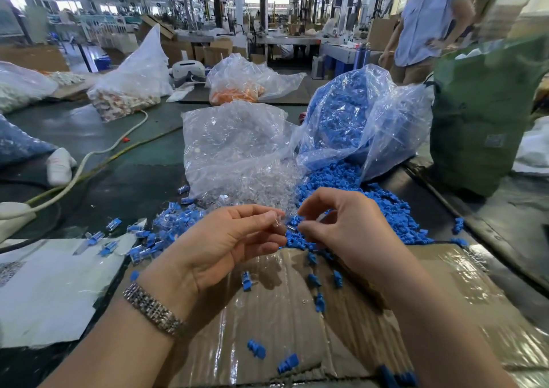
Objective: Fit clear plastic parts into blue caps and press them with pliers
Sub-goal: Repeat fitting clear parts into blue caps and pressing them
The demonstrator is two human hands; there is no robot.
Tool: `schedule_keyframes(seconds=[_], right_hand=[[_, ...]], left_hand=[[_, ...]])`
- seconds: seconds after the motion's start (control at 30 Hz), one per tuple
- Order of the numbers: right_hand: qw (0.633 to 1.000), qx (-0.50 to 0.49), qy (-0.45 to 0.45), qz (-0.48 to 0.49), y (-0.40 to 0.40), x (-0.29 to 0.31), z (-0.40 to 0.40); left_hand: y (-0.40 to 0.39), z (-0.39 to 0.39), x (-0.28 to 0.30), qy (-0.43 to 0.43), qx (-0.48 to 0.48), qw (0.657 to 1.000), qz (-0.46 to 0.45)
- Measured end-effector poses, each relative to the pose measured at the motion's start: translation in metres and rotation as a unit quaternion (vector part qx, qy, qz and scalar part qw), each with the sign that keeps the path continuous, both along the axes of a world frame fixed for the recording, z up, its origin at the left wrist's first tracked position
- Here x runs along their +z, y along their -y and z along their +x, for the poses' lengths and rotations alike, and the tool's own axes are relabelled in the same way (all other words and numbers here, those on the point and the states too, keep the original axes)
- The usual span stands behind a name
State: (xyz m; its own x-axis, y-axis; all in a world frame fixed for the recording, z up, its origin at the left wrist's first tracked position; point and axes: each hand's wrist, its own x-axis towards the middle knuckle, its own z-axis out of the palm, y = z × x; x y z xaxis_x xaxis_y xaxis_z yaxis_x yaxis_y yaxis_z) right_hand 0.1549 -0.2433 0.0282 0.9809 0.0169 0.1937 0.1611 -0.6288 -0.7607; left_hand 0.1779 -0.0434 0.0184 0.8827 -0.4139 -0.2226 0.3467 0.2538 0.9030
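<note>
**Clear part meets blue cap above a taped carton**

A flattened cardboard sheet (282, 322) covered in shiny tape lies nearest the camera, with loose blue caps (315, 280) scattered over it. Above the sheet, the left hand (225, 245), a metal watch band (151, 310) on its wrist, pinches a small clear plastic part (277, 222) between thumb and forefinger. The right hand (344, 227) faces it, fingertips pinching a blue cap (292, 227) just beside the clear part; whether the two pieces touch cannot be told. To the left, on white paper (50, 286) and the dark desk (130, 179), lie pieces of blue and clear plastic joined together (142, 239). Behind the hands, an open bag of clear parts (234, 149) spills toward them, and beside it, to the right, a bag of blue caps (353, 120) pours a heap onto the desk. Farther back sit a bag of orange pieces (237, 90) and a green sack (481, 114). A person in a light blue shirt (424, 22) stands beyond.
</note>
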Motion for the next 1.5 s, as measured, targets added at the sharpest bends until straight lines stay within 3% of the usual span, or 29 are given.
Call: schedule_keyframes(seconds=[0.13, 0.37, 0.67, 0.87, 1.2, 1.3, 1.37, 1.43, 1.5], right_hand=[[0.993, 0.033, 0.011, 0.114, 0.001, 0.005, -0.002], [0.985, 0.071, 0.056, 0.148, -0.006, 0.007, -0.004], [0.988, 0.095, 0.064, 0.103, -0.006, 0.004, -0.002], [0.981, 0.089, 0.174, 0.011, -0.009, 0.004, -0.005], [0.98, 0.113, 0.163, 0.028, -0.009, 0.007, -0.007], [0.983, 0.104, 0.135, 0.07, -0.004, 0.011, -0.007], [0.994, 0.031, 0.093, 0.046, 0.007, 0.012, -0.004], [0.994, -0.047, -0.004, -0.102, 0.023, 0.011, 0.0], [0.958, -0.06, -0.143, -0.243, 0.03, 0.008, 0.0]], left_hand=[[0.001, 0.0, -0.002, -0.01, -0.005, 1.0, 0.001], [0.001, -0.001, -0.002, -0.027, -0.029, 0.999, -0.023], [0.004, -0.003, 0.002, -0.025, -0.026, 0.998, -0.043], [0.003, -0.007, 0.006, 0.02, -0.005, 1.0, -0.012], [0.001, -0.012, 0.012, 0.068, 0.006, 0.997, 0.039], [0.001, -0.011, 0.01, 0.08, 0.015, 0.996, 0.026], [0.001, -0.01, 0.009, 0.089, 0.028, 0.995, 0.015], [-0.001, -0.009, 0.009, 0.103, 0.034, 0.994, 0.02], [-0.002, -0.008, 0.009, 0.11, 0.03, 0.993, 0.024]])
